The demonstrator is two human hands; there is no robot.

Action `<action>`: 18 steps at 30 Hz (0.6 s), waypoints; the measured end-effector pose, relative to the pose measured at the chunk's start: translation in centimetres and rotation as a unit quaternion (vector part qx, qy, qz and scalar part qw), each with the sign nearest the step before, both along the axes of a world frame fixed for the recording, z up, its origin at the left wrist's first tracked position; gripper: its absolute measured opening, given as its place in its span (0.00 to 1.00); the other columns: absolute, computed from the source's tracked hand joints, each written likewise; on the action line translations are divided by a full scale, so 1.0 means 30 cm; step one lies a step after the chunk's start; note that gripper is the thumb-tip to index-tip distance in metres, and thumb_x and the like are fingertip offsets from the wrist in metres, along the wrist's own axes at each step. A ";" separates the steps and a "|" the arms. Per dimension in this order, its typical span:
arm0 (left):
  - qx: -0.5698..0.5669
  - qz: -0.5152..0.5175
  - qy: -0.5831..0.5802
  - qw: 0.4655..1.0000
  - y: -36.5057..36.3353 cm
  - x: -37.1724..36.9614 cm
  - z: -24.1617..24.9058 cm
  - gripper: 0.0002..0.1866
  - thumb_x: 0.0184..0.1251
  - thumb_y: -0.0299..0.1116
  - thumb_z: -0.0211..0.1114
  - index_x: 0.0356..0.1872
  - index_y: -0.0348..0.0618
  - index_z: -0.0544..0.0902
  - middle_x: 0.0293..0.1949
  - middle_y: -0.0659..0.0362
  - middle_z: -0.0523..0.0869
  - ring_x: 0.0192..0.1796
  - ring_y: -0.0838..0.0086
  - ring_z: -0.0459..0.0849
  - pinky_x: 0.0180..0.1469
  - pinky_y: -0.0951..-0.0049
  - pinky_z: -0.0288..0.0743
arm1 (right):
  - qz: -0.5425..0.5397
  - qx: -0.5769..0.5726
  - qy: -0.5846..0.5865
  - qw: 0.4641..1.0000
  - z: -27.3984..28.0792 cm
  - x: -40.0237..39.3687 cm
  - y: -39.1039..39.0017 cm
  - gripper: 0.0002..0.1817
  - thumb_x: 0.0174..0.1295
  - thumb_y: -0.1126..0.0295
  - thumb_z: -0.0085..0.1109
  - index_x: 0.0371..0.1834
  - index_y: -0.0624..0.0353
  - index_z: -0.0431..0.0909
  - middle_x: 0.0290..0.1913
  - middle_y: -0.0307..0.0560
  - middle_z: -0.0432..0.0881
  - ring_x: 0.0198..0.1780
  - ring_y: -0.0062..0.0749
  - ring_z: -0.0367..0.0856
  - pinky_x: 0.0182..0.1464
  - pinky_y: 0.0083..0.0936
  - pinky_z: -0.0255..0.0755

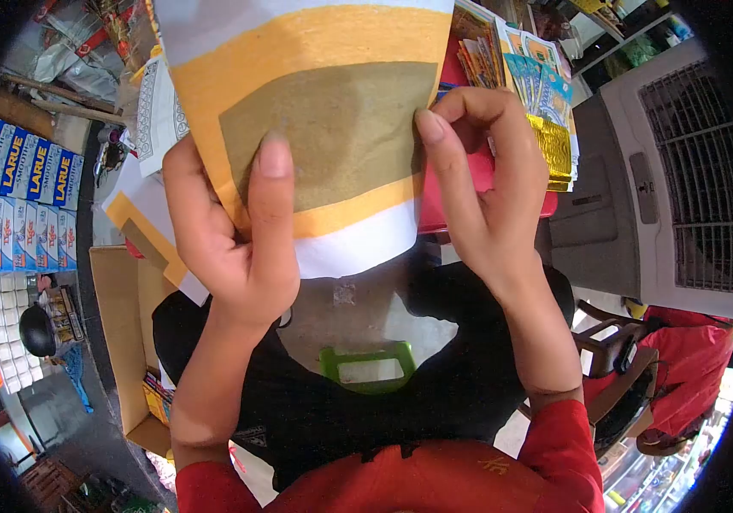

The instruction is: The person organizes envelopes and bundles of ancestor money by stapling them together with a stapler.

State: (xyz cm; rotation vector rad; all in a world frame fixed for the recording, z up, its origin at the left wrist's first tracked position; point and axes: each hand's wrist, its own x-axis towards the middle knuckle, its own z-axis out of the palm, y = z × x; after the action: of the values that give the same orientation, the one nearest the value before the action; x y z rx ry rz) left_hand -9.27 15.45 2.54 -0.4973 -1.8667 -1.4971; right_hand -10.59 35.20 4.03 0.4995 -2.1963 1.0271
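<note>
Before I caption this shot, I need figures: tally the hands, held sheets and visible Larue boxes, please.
Hands, left and right: 2
Held sheet: 1
Larue boxes: 4
Total: 7

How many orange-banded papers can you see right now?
2: the held paper, between the left hand and right hand, and a second paper showing beside the left hand. More could be hidden behind or underneath.

White-orange-olive paper (pixel 332 128), red shirt (pixel 435 483), black trousers (pixel 473 368)
</note>
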 end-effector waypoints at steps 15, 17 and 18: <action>0.045 -0.001 -0.050 0.998 -0.001 -0.007 0.013 0.14 0.79 0.30 0.56 0.58 0.32 0.74 0.51 0.55 0.82 0.52 0.75 0.78 0.58 0.75 0.69 | 0.160 -0.247 -0.164 0.942 0.031 0.016 0.002 0.10 0.73 0.68 0.60 0.46 0.63 0.74 0.37 0.35 0.76 0.39 0.16 0.72 0.44 0.16 0.67; 0.056 -0.004 -0.047 0.997 -0.001 -0.009 0.013 0.14 0.79 0.30 0.56 0.58 0.32 0.74 0.50 0.56 0.82 0.52 0.76 0.78 0.58 0.75 0.68 | 0.186 -0.286 -0.177 0.923 0.032 0.013 0.003 0.10 0.74 0.67 0.59 0.46 0.62 0.74 0.38 0.35 0.76 0.40 0.15 0.71 0.45 0.15 0.66; 0.057 -0.003 -0.051 0.997 -0.003 -0.010 0.012 0.13 0.79 0.30 0.56 0.57 0.33 0.74 0.50 0.56 0.82 0.51 0.76 0.78 0.58 0.75 0.68 | 0.186 -0.286 -0.177 0.923 0.031 0.012 0.003 0.10 0.74 0.67 0.59 0.46 0.62 0.74 0.38 0.35 0.76 0.40 0.15 0.71 0.45 0.15 0.66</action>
State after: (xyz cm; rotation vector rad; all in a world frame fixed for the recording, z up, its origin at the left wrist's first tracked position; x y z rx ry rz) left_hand -9.56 15.38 2.91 -0.3784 -1.8449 -1.6505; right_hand -10.24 35.30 4.97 0.4908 -1.9816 2.0178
